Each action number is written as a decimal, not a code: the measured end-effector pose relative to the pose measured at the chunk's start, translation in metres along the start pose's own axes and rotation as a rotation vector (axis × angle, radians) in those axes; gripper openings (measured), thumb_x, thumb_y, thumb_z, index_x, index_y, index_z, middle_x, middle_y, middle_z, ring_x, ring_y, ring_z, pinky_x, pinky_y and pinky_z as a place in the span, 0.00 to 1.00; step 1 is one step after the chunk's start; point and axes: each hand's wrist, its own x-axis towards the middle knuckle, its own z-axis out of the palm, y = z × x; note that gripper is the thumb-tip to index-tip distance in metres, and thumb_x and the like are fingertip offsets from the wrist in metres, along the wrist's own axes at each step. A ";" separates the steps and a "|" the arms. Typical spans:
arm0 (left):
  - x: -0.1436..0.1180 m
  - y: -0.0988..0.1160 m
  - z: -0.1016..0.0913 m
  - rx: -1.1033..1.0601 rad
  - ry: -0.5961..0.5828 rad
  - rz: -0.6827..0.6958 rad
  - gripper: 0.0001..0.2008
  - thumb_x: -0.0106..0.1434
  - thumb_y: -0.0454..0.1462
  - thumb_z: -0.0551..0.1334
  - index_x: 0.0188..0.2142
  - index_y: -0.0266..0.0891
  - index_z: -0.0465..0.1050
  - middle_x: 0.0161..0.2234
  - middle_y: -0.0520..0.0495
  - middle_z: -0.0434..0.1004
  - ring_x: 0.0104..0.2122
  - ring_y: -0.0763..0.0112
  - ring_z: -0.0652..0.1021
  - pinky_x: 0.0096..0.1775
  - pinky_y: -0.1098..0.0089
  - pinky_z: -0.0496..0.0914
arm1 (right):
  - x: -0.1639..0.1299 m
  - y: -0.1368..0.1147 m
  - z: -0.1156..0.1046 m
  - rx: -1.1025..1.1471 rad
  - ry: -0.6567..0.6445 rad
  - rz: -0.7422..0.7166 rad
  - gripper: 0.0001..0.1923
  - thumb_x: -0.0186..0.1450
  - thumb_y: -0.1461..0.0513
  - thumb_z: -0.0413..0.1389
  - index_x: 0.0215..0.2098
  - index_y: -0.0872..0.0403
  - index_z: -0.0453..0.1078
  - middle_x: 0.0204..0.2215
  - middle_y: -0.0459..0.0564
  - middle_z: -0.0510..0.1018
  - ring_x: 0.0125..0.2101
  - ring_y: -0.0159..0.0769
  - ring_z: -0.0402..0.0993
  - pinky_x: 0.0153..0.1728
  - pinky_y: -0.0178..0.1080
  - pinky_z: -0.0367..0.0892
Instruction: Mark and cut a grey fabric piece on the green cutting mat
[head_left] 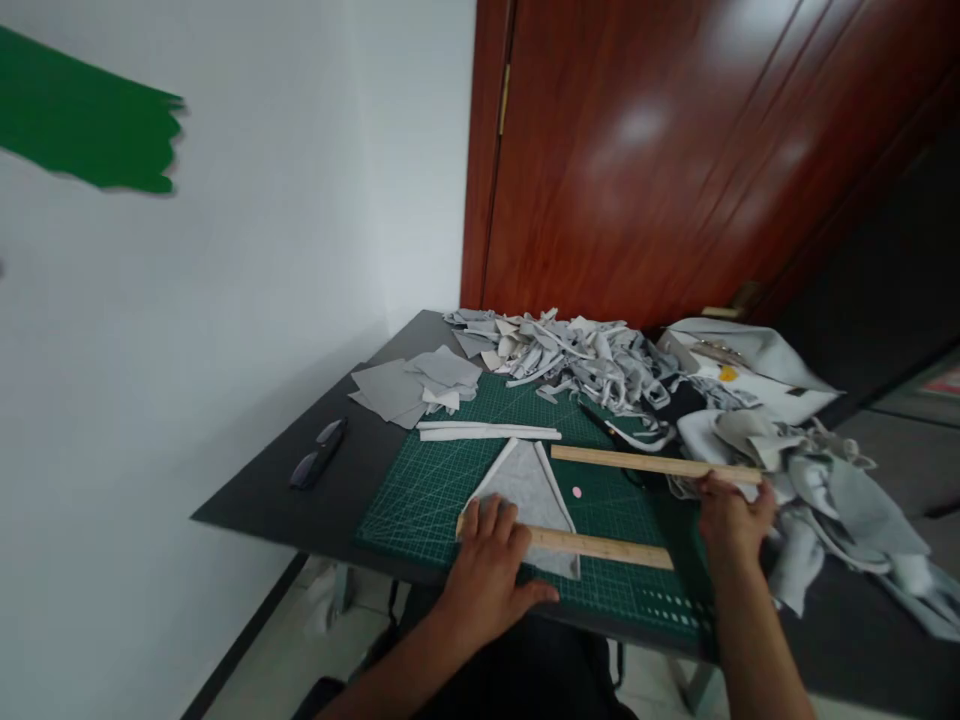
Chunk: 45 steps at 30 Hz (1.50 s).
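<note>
My left hand [489, 572] lies flat with its fingers spread, pressing on a wooden ruler [600, 546]. Beneath that ruler is a light grey tapered fabric piece [517, 478] with folded-looking side edges, spread on a green cutting mat [416, 505]. My right hand [733, 525] grips the right end of a second wooden stick, apparently also a ruler [637, 460], which extends leftward above the mat. Just right of the fabric piece sits a small pink disc [577, 492]. Behind it lie narrow pale strips [487, 431].
A heap of grey scraps [600, 360] covers the back of the dark table [255, 490]. More cloth [847, 490] piles up at right, by a white bag-like container [757, 365]. Flat grey pieces [420, 385] and eyeglasses [319, 455] lie at left. Black-handled scissors [600, 420] are partly hidden.
</note>
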 end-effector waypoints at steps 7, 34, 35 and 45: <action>-0.006 0.000 -0.001 0.030 -0.002 0.110 0.27 0.68 0.53 0.66 0.58 0.39 0.69 0.64 0.35 0.67 0.70 0.42 0.61 0.68 0.43 0.61 | 0.012 0.018 0.001 0.131 0.218 0.016 0.27 0.50 0.70 0.62 0.38 0.44 0.52 0.31 0.31 0.69 0.20 0.23 0.66 0.35 0.39 0.80; 0.026 0.004 -0.011 -0.042 -0.046 0.002 0.09 0.69 0.33 0.63 0.46 0.44 0.77 0.48 0.46 0.77 0.51 0.56 0.73 0.54 0.50 0.68 | -0.016 0.026 0.019 0.064 -0.035 0.278 0.15 0.57 0.74 0.60 0.30 0.52 0.60 0.23 0.33 0.70 0.26 0.25 0.76 0.41 0.40 0.83; 0.026 0.005 -0.011 -0.040 -0.049 0.011 0.09 0.69 0.34 0.63 0.47 0.45 0.77 0.51 0.45 0.76 0.53 0.55 0.73 0.55 0.49 0.68 | -0.016 0.024 0.019 0.059 -0.040 0.294 0.14 0.57 0.74 0.59 0.29 0.53 0.61 0.22 0.34 0.69 0.25 0.24 0.75 0.41 0.38 0.83; 0.025 0.002 -0.003 0.097 0.049 -0.115 0.19 0.74 0.45 0.56 0.56 0.36 0.73 0.61 0.32 0.70 0.63 0.44 0.68 0.62 0.44 0.65 | -0.091 0.009 0.030 0.062 -0.258 0.345 0.14 0.59 0.67 0.66 0.33 0.51 0.65 0.28 0.36 0.77 0.30 0.25 0.80 0.41 0.36 0.83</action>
